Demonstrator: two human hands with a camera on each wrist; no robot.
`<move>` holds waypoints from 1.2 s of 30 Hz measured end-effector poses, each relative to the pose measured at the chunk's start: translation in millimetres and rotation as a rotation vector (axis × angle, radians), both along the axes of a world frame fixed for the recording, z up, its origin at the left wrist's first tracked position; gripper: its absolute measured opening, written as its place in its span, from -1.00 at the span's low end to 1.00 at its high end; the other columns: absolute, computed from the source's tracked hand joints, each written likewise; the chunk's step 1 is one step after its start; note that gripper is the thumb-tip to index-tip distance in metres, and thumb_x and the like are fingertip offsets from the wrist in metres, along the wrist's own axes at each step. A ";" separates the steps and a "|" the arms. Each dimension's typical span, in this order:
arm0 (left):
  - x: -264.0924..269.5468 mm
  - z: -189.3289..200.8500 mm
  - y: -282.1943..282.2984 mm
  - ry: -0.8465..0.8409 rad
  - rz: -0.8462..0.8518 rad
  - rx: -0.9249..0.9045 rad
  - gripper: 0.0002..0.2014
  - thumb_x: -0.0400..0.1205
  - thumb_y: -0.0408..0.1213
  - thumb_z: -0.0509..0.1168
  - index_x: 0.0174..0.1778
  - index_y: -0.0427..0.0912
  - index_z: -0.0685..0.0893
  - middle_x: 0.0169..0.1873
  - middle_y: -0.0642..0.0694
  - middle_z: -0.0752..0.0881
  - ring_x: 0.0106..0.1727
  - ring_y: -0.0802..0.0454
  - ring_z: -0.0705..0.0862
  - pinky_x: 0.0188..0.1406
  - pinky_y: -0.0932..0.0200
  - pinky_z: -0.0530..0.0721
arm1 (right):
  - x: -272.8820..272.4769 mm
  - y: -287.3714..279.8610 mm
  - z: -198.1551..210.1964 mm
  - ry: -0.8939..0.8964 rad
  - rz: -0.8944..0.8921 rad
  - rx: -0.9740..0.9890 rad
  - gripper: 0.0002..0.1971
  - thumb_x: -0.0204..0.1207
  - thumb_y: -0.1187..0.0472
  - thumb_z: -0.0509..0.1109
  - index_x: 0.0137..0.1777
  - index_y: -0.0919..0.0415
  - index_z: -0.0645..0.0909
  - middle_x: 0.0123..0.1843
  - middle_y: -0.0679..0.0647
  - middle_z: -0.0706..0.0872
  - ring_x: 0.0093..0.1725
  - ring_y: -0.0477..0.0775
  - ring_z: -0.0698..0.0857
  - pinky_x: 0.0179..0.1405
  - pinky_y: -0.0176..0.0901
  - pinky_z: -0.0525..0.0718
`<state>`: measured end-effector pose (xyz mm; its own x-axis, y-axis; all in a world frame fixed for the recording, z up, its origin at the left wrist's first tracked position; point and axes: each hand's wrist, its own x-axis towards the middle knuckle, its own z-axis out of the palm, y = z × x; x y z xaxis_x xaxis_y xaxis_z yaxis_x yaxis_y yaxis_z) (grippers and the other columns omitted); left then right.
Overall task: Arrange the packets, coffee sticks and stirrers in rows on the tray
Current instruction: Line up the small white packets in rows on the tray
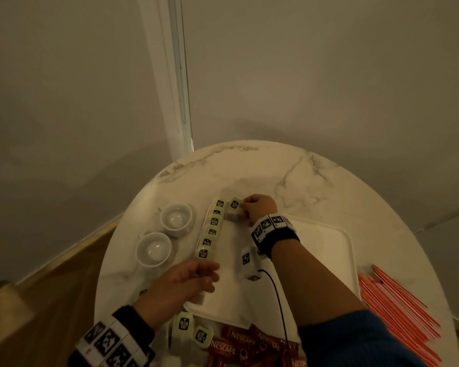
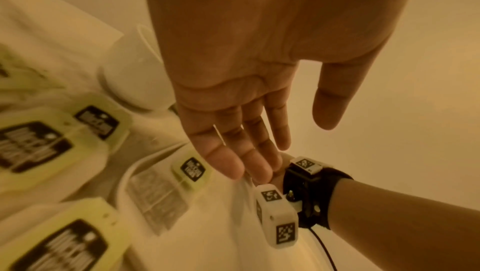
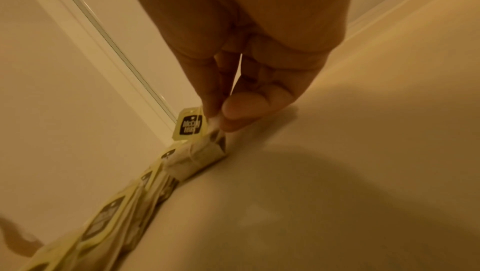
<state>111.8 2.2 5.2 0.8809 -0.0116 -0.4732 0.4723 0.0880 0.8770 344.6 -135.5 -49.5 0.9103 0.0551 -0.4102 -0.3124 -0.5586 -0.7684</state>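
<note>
A white tray (image 1: pixel 316 247) lies on a round marble table (image 1: pixel 249 168). Several tea packets (image 1: pixel 210 234) with yellow tags form a row along the tray's left edge, seen end-on in the right wrist view as the row of packets (image 3: pixel 124 199). At the far end of it my right hand (image 1: pixel 243 207) pinches one tea packet (image 1: pixel 233 207) between thumb and forefinger (image 3: pixel 210 99), the bag (image 3: pixel 200 152) touching the tray. My left hand (image 1: pixel 212 274) hovers at the near end with straight fingers (image 2: pixel 228 160), holding nothing. Coffee sticks (image 1: pixel 236 348) and red stirrers (image 1: pixel 398 313) lie off the tray.
Two white cups (image 1: pixel 176 217) (image 1: pixel 154 249) on saucers stand left of the tray. Loose tea packets (image 1: pixel 183 324) lie on the table by the tray's near corner. A wall and a window frame (image 1: pixel 180 75) rise behind the table. A cable (image 1: pixel 276 292) hangs from my right wrist.
</note>
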 end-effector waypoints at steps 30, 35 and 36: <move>-23.2 -11.2 9.8 0.011 -0.033 0.088 -0.43 0.20 0.08 0.42 0.16 0.04 0.74 0.04 -0.03 0.80 0.10 -0.04 0.76 -0.04 0.14 0.61 | -23.9 2.7 -3.5 -0.117 0.201 -0.246 -0.58 0.35 -0.16 0.55 -0.11 0.12 0.50 -0.21 0.02 0.61 -0.20 0.04 0.57 -0.23 -0.14 0.51; -24.7 -10.6 9.6 0.003 -0.023 0.087 -0.42 0.19 0.09 0.41 0.15 0.03 0.74 0.03 -0.04 0.80 0.11 -0.08 0.75 -0.07 0.17 0.61 | -24.1 0.9 -4.6 -0.197 0.292 -0.270 -0.64 0.41 -0.06 0.53 0.04 0.12 0.52 -0.02 0.10 0.63 -0.09 0.10 0.61 -0.17 -0.15 0.52; -24.9 -10.6 9.2 0.001 -0.024 0.088 -0.43 0.19 0.09 0.41 0.15 0.04 0.74 0.03 -0.04 0.80 0.11 -0.08 0.75 -0.07 0.17 0.61 | -23.8 0.6 -4.7 -0.213 0.322 -0.283 -0.67 0.43 0.00 0.52 0.08 0.11 0.54 0.07 0.12 0.59 -0.05 0.11 0.60 -0.12 -0.16 0.53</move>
<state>86.9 11.5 -5.4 0.8803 0.0085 -0.4744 0.4744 -0.0005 0.8803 320.8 -134.9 -54.2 0.9306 0.2614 -0.2563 0.0586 -0.7975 -0.6005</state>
